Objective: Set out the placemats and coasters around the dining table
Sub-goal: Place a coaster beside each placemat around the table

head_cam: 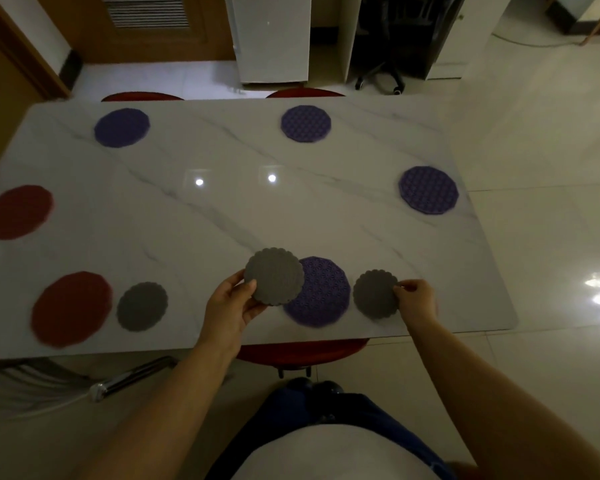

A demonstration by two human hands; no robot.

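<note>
While the left hand (232,299) gripped a raised coaster (274,276) over the purple placemat (321,292), the right hand (417,297) pinched a second coaster (376,294) flat on the desk (222,209), just beside that mat. Risk: glossy top; a nudged coaster might slide against the mat.

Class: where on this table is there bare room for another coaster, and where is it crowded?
The table is bare in the middle, between the far-left purple mat, far-middle purple mat, right purple mat and upper red mat. Crowded: the near edge, where left hand and right hand hold grey coasters at the near purple mat.
</note>
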